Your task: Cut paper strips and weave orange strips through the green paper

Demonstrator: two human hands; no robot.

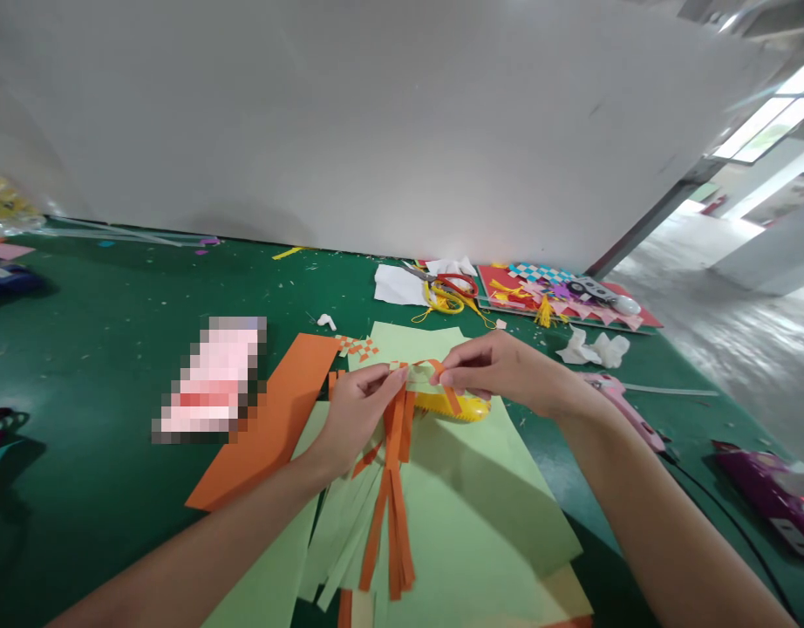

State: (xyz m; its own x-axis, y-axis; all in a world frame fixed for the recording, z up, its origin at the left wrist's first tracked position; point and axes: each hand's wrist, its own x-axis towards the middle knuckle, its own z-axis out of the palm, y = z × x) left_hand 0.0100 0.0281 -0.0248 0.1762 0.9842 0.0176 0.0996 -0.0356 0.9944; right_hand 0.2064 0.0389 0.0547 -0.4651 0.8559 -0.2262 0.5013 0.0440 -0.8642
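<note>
My left hand [356, 410] pinches a bundle of orange paper strips [392, 497] and light green strips [340, 532] that hang down toward me. My right hand [500, 371] pinches the top of the same woven strips, bending an orange strip over. Both hands meet above a light green paper sheet [480, 515]. A yellow tool [458, 406] lies just under my right hand. An orange paper sheet [271, 419] lies to the left of my left hand. A small orange-and-green woven piece [359, 349] rests beyond it.
Green table [101, 349] with paper scraps. At the back right lie red-handled scissors [458, 283], white paper [398, 285] and a red board [628, 316] with woven crafts. A pink glue gun [628, 410], crumpled tissue [595, 349] and a purple tool [772, 497] sit right. A white wall stands behind.
</note>
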